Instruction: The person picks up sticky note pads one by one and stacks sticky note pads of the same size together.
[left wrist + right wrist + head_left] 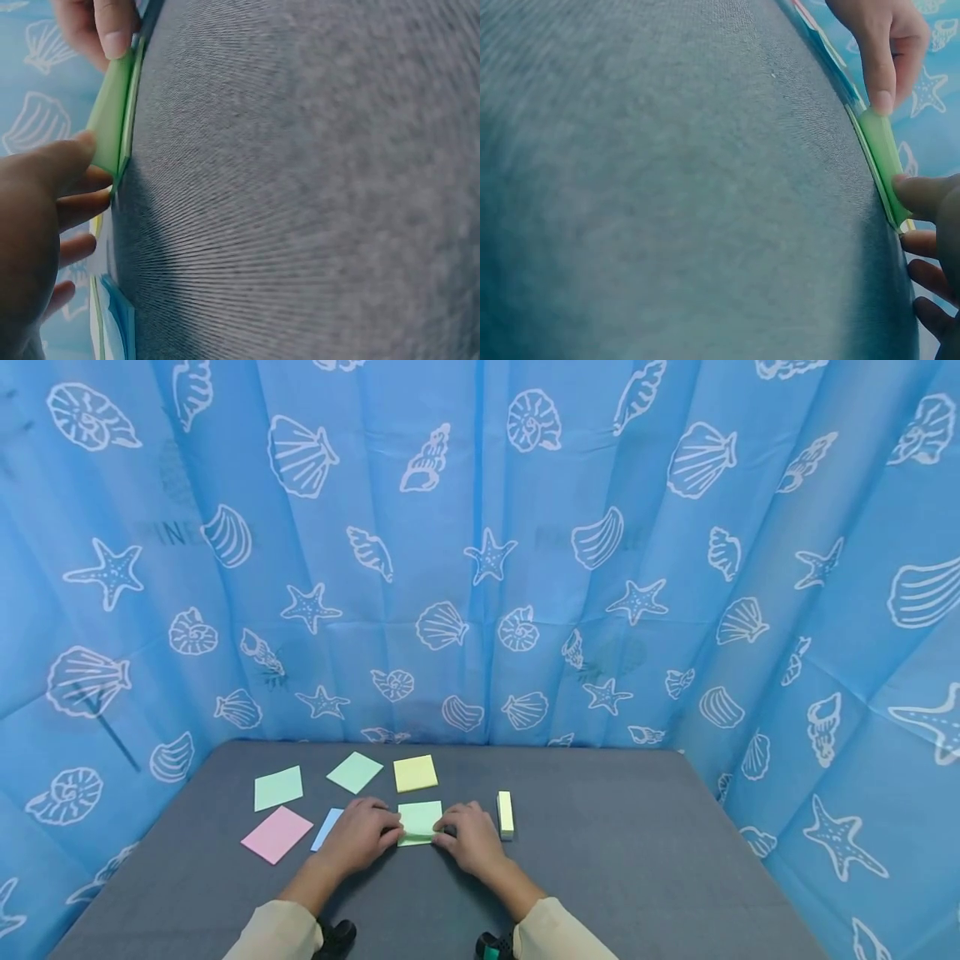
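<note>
In the head view a green sticky note pad (420, 814) lies on the grey table between my two hands. My left hand (363, 833) holds its left side, and my right hand (471, 837) holds the opposite side. The near edge of the top green sheet (111, 124) is lifted and curved away from the paper beneath it. Seen from the right wrist, thumbs press on the raised sheet (881, 146) near both of its ends. The lower fingers of each hand are spread beside the pad.
Left of the hands lie a pale green pad (278, 788), a pink pad (276, 835) and a blue pad (326, 828) partly covered by my left hand. Behind are another green pad (355, 772) and a yellow pad (415, 773). A thick pale yellow block (506, 815) stands right of my right hand.
</note>
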`<act>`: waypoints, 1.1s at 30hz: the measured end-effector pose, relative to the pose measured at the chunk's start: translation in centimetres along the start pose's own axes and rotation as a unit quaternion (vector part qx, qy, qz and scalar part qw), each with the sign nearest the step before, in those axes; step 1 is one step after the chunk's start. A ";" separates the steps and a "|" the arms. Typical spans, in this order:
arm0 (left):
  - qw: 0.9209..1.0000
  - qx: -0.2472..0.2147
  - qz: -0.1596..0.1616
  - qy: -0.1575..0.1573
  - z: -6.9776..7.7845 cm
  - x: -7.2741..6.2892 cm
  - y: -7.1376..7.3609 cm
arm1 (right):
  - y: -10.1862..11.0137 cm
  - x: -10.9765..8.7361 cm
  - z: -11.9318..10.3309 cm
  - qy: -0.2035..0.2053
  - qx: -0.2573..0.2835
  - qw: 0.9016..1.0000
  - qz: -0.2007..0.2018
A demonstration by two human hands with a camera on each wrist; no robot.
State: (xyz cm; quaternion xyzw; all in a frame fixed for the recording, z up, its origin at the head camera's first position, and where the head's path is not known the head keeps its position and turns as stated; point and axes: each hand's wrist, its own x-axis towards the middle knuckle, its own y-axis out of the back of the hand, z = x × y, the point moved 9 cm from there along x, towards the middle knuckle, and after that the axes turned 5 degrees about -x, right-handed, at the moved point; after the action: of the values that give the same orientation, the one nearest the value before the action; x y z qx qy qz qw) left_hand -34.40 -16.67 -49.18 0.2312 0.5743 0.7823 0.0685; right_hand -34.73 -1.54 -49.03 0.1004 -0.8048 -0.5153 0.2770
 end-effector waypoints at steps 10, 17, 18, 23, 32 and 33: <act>0.998 -0.050 -0.012 0.030 -0.7 -0.2 0.2 | -0.2 0.3 0.4 -0.021 0.021 1.000 0.000; 0.997 -0.057 -0.014 0.046 -0.9 0.0 0.2 | 0.0 0.2 0.3 -0.021 0.016 1.000 0.002; 0.997 -0.057 -0.014 0.048 -0.9 0.0 0.2 | 0.1 0.2 0.3 -0.020 0.017 1.000 0.004; 0.996 -0.055 -0.019 0.061 -0.9 0.0 0.3 | 0.2 0.2 0.4 -0.023 0.029 0.999 0.005; 0.996 -0.046 -0.027 0.071 -0.5 0.0 0.4 | 0.0 0.5 0.7 -0.042 0.032 0.998 -0.017; 0.996 -0.046 -0.027 0.070 -0.5 -0.1 0.4 | -0.1 0.5 0.7 -0.044 0.033 0.998 -0.018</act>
State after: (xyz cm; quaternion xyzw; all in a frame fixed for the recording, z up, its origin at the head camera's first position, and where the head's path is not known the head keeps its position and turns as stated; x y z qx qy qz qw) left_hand -34.49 -17.20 -48.97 0.1567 0.5469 0.8202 0.0598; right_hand -35.52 -1.20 -49.16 0.1014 -0.8305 -0.4976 0.2289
